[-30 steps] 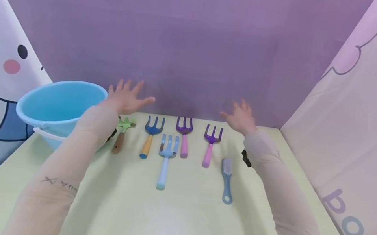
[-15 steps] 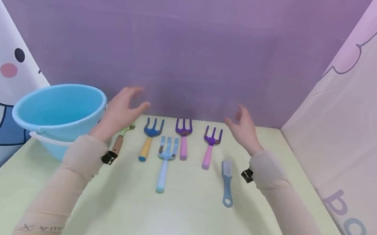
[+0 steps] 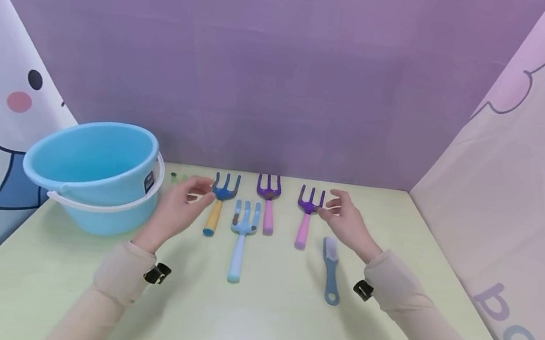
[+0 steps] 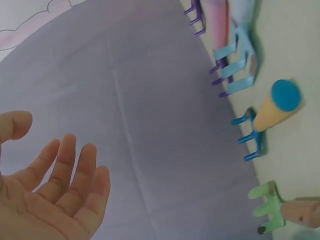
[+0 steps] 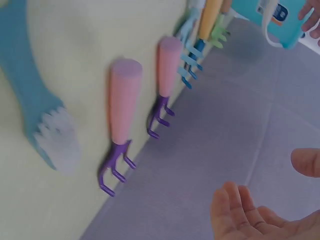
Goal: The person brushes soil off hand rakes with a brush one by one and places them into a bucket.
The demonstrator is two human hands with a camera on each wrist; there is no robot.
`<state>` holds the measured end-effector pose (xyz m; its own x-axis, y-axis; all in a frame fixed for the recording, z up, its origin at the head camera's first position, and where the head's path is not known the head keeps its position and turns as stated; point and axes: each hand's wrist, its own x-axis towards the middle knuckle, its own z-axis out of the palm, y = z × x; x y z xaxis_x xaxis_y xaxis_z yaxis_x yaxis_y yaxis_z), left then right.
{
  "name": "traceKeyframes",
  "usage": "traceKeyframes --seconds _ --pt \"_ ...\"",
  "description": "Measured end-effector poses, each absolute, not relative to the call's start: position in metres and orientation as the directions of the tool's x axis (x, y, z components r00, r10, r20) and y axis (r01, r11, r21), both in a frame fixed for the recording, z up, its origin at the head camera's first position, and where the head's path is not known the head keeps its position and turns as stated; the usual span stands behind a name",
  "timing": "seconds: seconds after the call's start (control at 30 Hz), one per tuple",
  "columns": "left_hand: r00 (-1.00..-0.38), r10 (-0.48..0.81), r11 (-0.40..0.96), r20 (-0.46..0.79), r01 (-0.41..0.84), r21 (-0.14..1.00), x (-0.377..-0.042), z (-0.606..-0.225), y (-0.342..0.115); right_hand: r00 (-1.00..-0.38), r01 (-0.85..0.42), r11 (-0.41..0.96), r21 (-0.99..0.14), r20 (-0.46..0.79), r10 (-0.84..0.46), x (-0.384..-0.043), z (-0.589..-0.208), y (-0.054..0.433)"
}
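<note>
My left hand [image 3: 176, 212] hovers with loosely bent fingers, empty, beside the bucket and left of a blue hand fork [image 3: 213, 217] with a yellow handle. In the head view it mostly hides a green hand fork [image 4: 272, 205] with a brown handle. Also empty, my right hand [image 3: 350, 226] hovers just right of a purple hand fork [image 3: 303, 231] with a pink handle, above a blue-grey brush [image 3: 331, 275]. Between the hands lie a light blue hand fork [image 3: 237, 251] and a second purple-and-pink hand fork [image 3: 269, 215].
A light blue bucket [image 3: 100, 219] with a white handle stands upright at the left of the pale green table [image 3: 262, 329]. A purple backdrop [image 3: 284, 79] rises behind the tools. Printed cloth panels [image 3: 523, 186] flank both sides.
Both hands have drawn back and down toward me from near the backdrop. Their spread fingers have relaxed into loose bends. The tools and bucket stay put.
</note>
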<state>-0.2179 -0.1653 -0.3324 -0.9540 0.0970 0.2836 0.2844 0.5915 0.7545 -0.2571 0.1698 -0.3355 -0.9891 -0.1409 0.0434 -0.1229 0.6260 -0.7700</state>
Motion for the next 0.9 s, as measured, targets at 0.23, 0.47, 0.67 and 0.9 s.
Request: traceKeyframes --seconds 0.23,0.47,0.67,0.9 --pt "-0.963 0.115 0.623 0.245 0.262 0.737 -0.216 -0.350 -0.165 -0.989 -0.058 0.638 -0.768 -0.045 -0.144 -0.249 -0.346 0.177" --pt "-0.965 0.135 0.631 0.225 0.259 0.732 -0.217 -0.357 -0.169 -0.983 -0.058 0.700 -0.711 -0.080 -0.163 -0.239 -0.358 0.191" --pt "-0.963 0.137 0.630 0.233 0.267 0.729 -0.216 -0.362 -0.171 -0.982 -0.036 0.745 -0.667 -0.114 -0.149 -0.231 -0.365 0.198" --pt "-0.961 0.139 0.610 0.239 0.273 0.743 -0.215 -0.367 -0.170 -0.974 0.040 0.796 -0.605 -0.200 -0.103 -0.221 -0.381 0.207"
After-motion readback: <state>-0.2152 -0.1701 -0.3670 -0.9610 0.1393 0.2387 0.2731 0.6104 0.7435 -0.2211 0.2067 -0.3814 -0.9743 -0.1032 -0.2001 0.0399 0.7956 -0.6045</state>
